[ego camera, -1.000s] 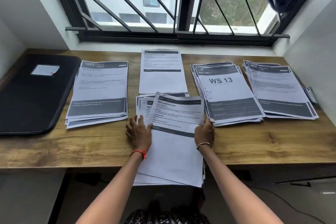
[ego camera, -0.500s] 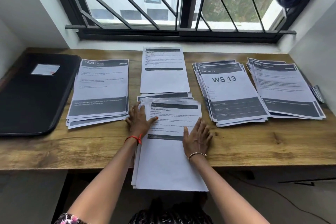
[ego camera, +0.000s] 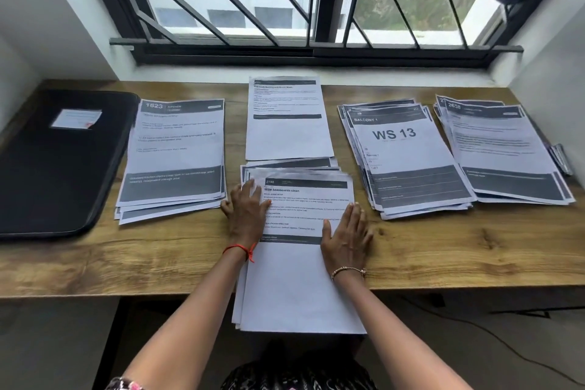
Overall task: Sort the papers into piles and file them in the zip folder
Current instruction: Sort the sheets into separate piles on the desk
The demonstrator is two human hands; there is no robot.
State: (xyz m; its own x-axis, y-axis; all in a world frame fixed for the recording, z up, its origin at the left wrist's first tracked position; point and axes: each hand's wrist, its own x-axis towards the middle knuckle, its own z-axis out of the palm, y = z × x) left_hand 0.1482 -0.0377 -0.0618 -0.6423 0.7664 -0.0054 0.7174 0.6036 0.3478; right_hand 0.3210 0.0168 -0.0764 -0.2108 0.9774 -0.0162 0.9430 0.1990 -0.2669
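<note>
Left hand (ego camera: 248,215) and right hand (ego camera: 346,239) press flat, each grip apart, on the middle stack (ego camera: 300,294), which overhangs the front of the bench (ego camera: 459,250); the folder (ego camera: 47,168) lies at its left end.

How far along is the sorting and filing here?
Done: four piles lie sorted on the desk: the 1623 pile, the centre sheets, the WS 13 pile and the 2658 pile. In hand: the left hand and right hand rest flat on the near stack, which overhangs the desk edge. Left: sorting that stack and all filing; the zip folder lies closed at far left.
</note>
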